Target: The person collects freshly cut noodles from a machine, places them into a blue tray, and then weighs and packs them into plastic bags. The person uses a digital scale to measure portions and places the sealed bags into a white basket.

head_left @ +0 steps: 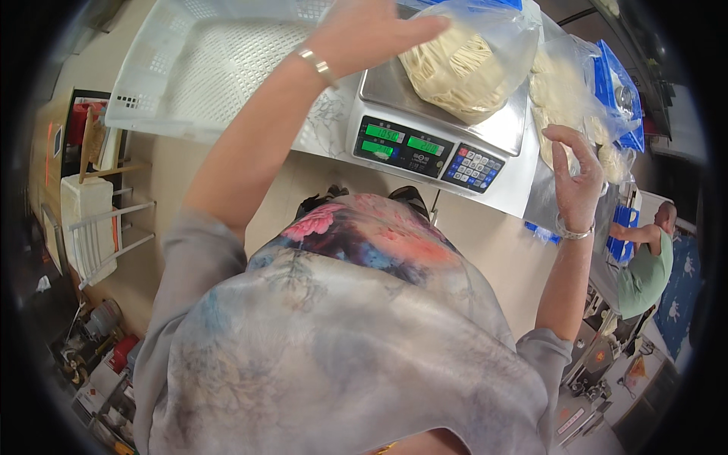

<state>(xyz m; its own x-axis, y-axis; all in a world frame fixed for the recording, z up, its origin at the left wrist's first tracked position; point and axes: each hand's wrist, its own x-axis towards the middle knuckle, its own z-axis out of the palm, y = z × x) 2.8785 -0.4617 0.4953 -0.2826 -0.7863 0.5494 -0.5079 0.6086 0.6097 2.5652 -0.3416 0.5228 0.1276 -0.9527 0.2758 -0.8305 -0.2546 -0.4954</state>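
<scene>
A clear plastic bag of pale noodles [462,72] rests on the steel pan of a digital scale [425,155]. Above the scale's left side is my left hand [360,34], smeared by motion. Its thumb stretches out toward the bag's upper left; whether it touches the plastic I cannot tell, and its other fingers are partly cut off by the top edge. To the right of the scale hovers my right hand [578,178], thumb and bent fingers apart with nothing between them. It is nearest to more bagged noodles [553,87] lying on the right.
A white perforated plastic crate [227,76] stands on the left of the table. Blue packaging [618,98] lies at the far right. A person in a green top [644,273] sits further right. A metal-framed stool [114,227] stands on the floor at left.
</scene>
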